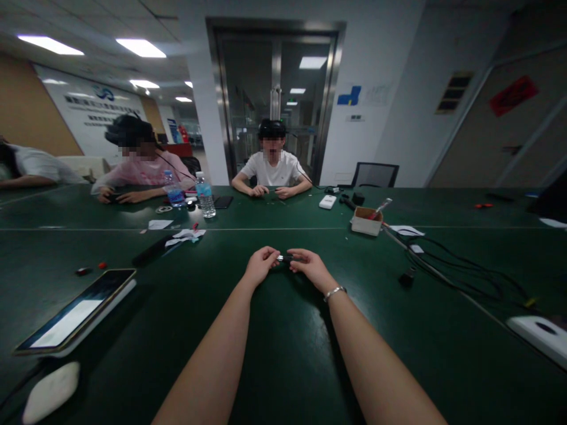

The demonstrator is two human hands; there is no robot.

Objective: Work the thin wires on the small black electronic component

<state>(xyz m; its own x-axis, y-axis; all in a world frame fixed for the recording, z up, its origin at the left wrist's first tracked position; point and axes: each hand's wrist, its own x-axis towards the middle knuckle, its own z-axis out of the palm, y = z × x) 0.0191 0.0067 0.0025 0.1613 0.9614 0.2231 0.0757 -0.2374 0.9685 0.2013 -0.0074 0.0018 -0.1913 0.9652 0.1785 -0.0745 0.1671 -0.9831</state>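
My left hand (261, 265) and my right hand (310, 268) meet just above the dark green table (283, 354). Between them is a short, thin object with a silver end and a black body (284, 258); its exact kind is too small to make out. The silver end sits in the closed thumb and fingers of my left hand. My right hand is closed around the black end, its fingertips partly hiding it. A silver bracelet (335, 293) circles my right wrist.
At left lie a phone (80, 313) on a white stand and a white mouse-shaped object (52, 392). A small box (367, 221), black cables (469, 262) and a white device (538, 336) are on the right. Water bottles (205, 195) stand farther back. Several people sit around the table.
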